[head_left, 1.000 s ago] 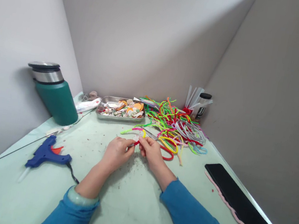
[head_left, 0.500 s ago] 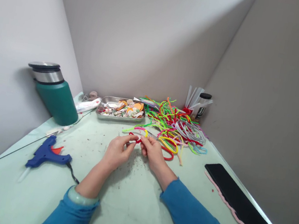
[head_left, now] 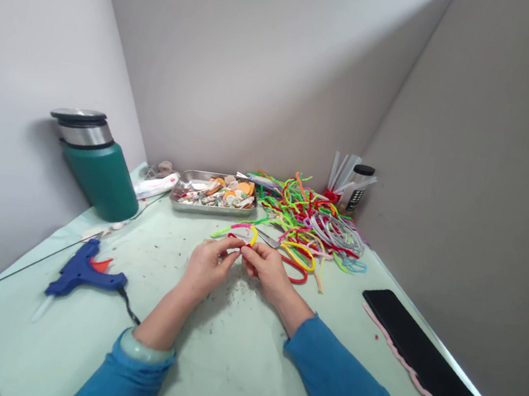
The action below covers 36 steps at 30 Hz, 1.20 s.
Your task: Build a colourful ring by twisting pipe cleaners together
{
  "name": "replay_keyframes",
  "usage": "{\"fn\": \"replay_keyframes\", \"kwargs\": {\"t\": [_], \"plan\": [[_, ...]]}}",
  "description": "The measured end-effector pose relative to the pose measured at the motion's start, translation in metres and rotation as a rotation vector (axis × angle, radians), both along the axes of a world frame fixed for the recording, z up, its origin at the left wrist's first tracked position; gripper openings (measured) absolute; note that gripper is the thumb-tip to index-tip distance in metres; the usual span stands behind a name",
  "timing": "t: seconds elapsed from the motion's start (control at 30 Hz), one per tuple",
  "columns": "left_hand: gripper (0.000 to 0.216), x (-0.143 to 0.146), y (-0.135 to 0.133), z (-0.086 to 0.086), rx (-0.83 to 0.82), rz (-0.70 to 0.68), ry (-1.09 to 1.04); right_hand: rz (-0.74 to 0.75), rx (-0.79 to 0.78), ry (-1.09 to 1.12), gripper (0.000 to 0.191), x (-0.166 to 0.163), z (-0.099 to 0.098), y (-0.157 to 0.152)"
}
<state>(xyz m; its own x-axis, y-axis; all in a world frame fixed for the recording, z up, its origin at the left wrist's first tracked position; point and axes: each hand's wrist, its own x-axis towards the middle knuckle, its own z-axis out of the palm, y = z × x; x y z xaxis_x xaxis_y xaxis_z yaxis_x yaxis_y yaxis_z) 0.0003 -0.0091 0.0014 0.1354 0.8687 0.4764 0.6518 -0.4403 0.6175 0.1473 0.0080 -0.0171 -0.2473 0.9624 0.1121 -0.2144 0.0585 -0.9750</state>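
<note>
My left hand and my right hand meet fingertip to fingertip over the pale green table. Both pinch a small red pipe cleaner piece between thumb and fingers. Just beyond them lies a bent strip of green, pink and yellow pipe cleaner. A large heap of coloured pipe cleaners spreads behind my right hand. Both sleeves are blue.
A blue glue gun lies at the left with its cord. A green flask stands by the left wall. A metal tray of small craft bits sits at the back. A black phone and a pink strip lie right.
The red piece has turned between my fingers and both hands have shifted slightly away from me. Everything else on the table stays put.
</note>
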Motion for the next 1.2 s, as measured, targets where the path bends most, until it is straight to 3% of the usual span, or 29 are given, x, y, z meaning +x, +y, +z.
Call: {"fn": "replay_keyframes", "kwargs": {"t": [0.2, 0.77, 1.0, 1.2], "plan": [[0.026, 0.001, 0.0, 0.002, 0.005, -0.013, 0.035, -0.031, 0.012, -0.003, 0.028, -0.003, 0.003, -0.003], [0.034, -0.003, 0.003, -0.002, 0.248, 0.016, 0.206, -0.124, 0.004, -0.019, 0.03, -0.002, -0.01, 0.006], [0.022, -0.002, 0.003, -0.003, 0.057, 0.047, 0.106, -0.119, 0.025, -0.038, 0.031, -0.001, -0.008, 0.004], [0.029, 0.002, 0.004, -0.001, -0.146, -0.03, -0.15, -0.07, 0.069, -0.096, 0.029, -0.004, -0.012, 0.003]]}}
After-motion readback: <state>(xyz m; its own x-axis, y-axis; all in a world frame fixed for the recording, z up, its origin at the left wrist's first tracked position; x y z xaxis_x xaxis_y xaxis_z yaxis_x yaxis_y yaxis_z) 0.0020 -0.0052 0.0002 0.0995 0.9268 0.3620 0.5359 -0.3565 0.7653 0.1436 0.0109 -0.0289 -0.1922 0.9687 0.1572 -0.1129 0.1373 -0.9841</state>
